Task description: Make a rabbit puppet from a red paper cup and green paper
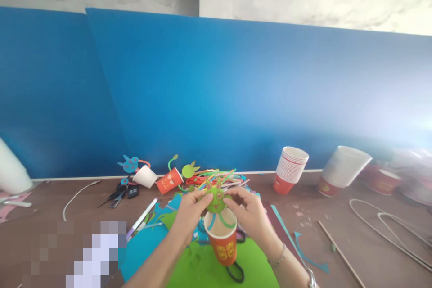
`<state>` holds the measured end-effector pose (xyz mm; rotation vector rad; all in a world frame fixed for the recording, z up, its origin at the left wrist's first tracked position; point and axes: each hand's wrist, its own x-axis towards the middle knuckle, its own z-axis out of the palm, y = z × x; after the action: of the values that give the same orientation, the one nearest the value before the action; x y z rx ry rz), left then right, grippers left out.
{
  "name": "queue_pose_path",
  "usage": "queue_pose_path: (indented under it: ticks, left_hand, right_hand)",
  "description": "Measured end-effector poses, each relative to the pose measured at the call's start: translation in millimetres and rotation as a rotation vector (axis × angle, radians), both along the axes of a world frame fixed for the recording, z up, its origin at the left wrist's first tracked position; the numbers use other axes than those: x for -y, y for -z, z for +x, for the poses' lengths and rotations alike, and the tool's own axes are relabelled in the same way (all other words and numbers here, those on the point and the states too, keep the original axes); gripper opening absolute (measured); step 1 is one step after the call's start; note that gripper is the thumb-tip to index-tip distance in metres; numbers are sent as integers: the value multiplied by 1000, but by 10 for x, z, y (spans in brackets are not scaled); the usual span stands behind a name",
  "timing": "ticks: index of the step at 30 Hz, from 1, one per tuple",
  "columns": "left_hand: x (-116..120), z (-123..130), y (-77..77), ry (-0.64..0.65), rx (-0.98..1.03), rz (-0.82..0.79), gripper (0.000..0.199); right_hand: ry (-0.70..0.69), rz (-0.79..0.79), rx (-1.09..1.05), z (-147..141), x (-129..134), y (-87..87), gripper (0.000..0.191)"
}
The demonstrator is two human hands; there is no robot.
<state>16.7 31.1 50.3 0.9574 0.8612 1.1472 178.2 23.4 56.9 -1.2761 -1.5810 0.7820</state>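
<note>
A green paper rabbit head (216, 203) with long pink-lined ears and a drawn face is held just above an orange-red paper cup (221, 249). My left hand (194, 209) pinches its left side. The fingers of my right hand (248, 211) are closed on its right edge. From the head, a blue strip and a green strip (227, 221) run down into the cup's mouth; their lower ends are hidden. The cup stands upright on a green sheet (195, 265), in front of my fingers. A black loop (236, 273) sticks out from behind the cup's base.
Finished-looking cup figures (145, 176) lie at the back left beside black scissors (114, 195). Colourful strips (219, 177) are piled behind my hands. Stacked cups (290, 166) stand back right, near a bagged stack (344, 168). A wooden stick (340, 254) and a white cable (388, 225) lie right.
</note>
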Motion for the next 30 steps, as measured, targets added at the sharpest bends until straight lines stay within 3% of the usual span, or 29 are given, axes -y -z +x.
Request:
queue_pose_path:
  ticks: [8,16,20,23,27,30]
  left_hand:
    - [-15,-18,3,-21,71,-48,30]
    - [-14,-25,-39,-27,-95,14,30]
    - [12,-5,-72,-12,-125,30,31]
    - [23,-1,-75,13,-119,50,41]
    - [-2,-25,-57,-50,-72,34,68]
    - [-14,-59,-61,60,7,36,71]
  right_hand:
    - [60,155,19,-42,63,-37,13]
    - [-31,-57,-110,-33,7,11,43]
    - [14,-56,-159,-54,-29,58,34]
    - [45,-38,-213,-46,-42,70,28]
    - [95,4,-263,-13,-39,62,27]
    - [113,13,-329,10,-37,42,29]
